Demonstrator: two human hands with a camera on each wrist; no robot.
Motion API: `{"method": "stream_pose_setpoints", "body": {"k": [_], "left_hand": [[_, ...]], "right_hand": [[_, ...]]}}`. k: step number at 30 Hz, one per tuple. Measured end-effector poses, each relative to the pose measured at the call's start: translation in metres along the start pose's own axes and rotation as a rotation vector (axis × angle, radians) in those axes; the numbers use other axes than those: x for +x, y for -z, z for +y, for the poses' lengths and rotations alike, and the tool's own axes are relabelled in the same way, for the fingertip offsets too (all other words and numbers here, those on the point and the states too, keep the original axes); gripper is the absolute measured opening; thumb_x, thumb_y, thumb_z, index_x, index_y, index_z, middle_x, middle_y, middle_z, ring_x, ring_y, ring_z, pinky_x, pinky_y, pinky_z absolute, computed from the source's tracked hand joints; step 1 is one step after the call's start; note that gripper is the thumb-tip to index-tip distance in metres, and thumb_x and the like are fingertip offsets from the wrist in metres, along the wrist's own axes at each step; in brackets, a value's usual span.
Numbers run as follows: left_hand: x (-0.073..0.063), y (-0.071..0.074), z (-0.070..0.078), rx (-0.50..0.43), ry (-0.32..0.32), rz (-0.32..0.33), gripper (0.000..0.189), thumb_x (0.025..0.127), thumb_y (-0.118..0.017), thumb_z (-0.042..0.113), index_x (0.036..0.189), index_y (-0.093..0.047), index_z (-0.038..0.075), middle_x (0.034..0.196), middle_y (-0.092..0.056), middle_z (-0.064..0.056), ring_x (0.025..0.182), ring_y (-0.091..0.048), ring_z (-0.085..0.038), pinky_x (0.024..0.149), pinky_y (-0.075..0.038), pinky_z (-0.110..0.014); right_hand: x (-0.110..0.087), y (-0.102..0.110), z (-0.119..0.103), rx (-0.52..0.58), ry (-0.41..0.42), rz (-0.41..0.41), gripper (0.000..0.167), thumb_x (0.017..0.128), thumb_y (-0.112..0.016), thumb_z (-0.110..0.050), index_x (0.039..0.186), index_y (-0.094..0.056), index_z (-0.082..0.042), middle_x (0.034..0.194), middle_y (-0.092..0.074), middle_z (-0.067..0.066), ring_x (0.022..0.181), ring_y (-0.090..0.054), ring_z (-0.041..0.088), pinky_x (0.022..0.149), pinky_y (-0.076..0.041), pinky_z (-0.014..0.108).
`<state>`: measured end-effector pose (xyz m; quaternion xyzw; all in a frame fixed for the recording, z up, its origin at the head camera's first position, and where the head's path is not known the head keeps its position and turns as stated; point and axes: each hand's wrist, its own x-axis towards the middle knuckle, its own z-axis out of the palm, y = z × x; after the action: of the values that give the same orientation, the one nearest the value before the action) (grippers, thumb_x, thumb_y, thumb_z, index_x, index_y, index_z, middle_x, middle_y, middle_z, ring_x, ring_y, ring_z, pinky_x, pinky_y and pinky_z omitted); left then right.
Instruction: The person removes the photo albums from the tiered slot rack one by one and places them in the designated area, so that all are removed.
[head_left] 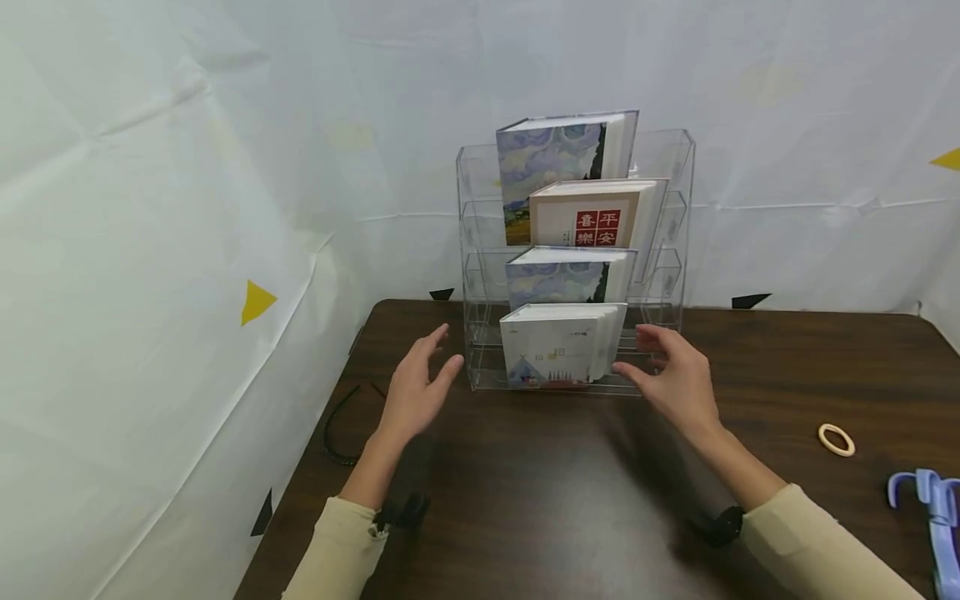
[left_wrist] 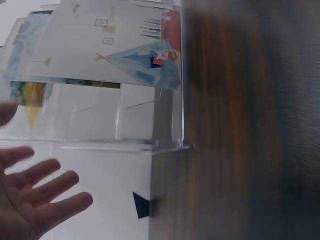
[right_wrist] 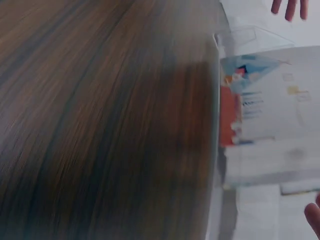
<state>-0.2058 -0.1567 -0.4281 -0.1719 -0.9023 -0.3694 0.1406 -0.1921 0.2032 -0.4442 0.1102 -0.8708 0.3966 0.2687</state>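
Note:
A clear acrylic tiered rack (head_left: pixel 480 250) stands at the back of the table, holding several thick books. The lowest is a white book (head_left: pixel 551 346) with a blue tent drawing, also in the left wrist view. Behind it rise a book with a painted cover (head_left: pixel 558 283), a beige book (head_left: pixel 551 217) with red characters and a taller painted book (head_left: pixel 547 158). My left hand (head_left: pixel 416 387), fingers spread, is beside the rack's left front corner. To the right of the white book is my right hand (head_left: pixel 678 379), fingers loosely bent, its thumb near the book's edge. Both hands hold nothing.
On the dark wooden table (head_left: pixel 525 483), a black headband (head_left: pixel 333 433) lies left of my left hand. At the right are a light wooden ring (head_left: pixel 836 440) and a lavender plastic piece with hooks (head_left: pixel 941 517). White sheeting (head_left: pixel 375 83) hangs behind and to the left.

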Motion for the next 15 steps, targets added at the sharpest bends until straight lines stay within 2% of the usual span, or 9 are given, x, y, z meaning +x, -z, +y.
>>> {"method": "stream_pose_setpoints", "body": {"k": [3,6,9,12,15], "left_hand": [[0.024,-0.008,-0.004,-0.135,0.077,0.035,0.055,0.101,-0.055,0.037,0.149,-0.042,0.014,0.139,-0.053,-0.009,0.12,-0.056,-0.028,0.093,-0.048,-0.049],[0.047,-0.016,-0.007,-0.208,0.11,0.059,0.054,0.101,-0.057,0.033,0.149,-0.042,0.012,0.139,-0.053,-0.012,0.119,-0.058,-0.03,0.096,-0.047,-0.048],[0.067,-0.025,-0.01,-0.222,0.113,0.079,0.053,0.101,-0.056,0.03,0.148,-0.043,0.008,0.138,-0.054,-0.015,0.117,-0.06,-0.03,0.097,-0.046,-0.047],[0.082,-0.033,-0.012,-0.229,0.127,0.112,0.05,0.101,-0.056,0.024,0.146,-0.046,0.006,0.136,-0.057,-0.015,0.114,-0.062,-0.027,0.095,-0.047,-0.044],[0.091,-0.039,-0.014,-0.224,0.147,0.148,0.045,0.101,-0.056,0.017,0.143,-0.05,0.004,0.133,-0.06,-0.014,0.109,-0.065,-0.026,0.092,-0.049,-0.043]], "right_hand": [[0.006,-0.016,0.001,0.029,-0.074,0.08,0.066,0.066,-0.092,-0.011,0.124,-0.061,0.001,0.111,-0.066,0.016,0.1,-0.064,0.031,0.073,-0.056,0.039],[0.01,-0.027,0.001,0.053,-0.132,0.115,0.068,0.065,-0.093,-0.015,0.122,-0.06,0.0,0.11,-0.065,0.015,0.1,-0.063,0.029,0.071,-0.056,0.031],[0.013,-0.035,0.001,0.08,-0.167,0.123,0.067,0.065,-0.094,-0.016,0.12,-0.059,0.0,0.108,-0.063,0.016,0.099,-0.062,0.029,0.071,-0.056,0.037],[0.016,-0.039,0.0,0.078,-0.18,0.129,0.065,0.064,-0.094,-0.016,0.115,-0.057,0.0,0.104,-0.062,0.016,0.097,-0.06,0.03,0.078,-0.053,0.043],[0.018,-0.042,0.0,0.051,-0.194,0.12,0.065,0.063,-0.095,-0.017,0.112,-0.055,-0.001,0.101,-0.062,0.015,0.095,-0.06,0.028,0.076,-0.049,0.04]]}}
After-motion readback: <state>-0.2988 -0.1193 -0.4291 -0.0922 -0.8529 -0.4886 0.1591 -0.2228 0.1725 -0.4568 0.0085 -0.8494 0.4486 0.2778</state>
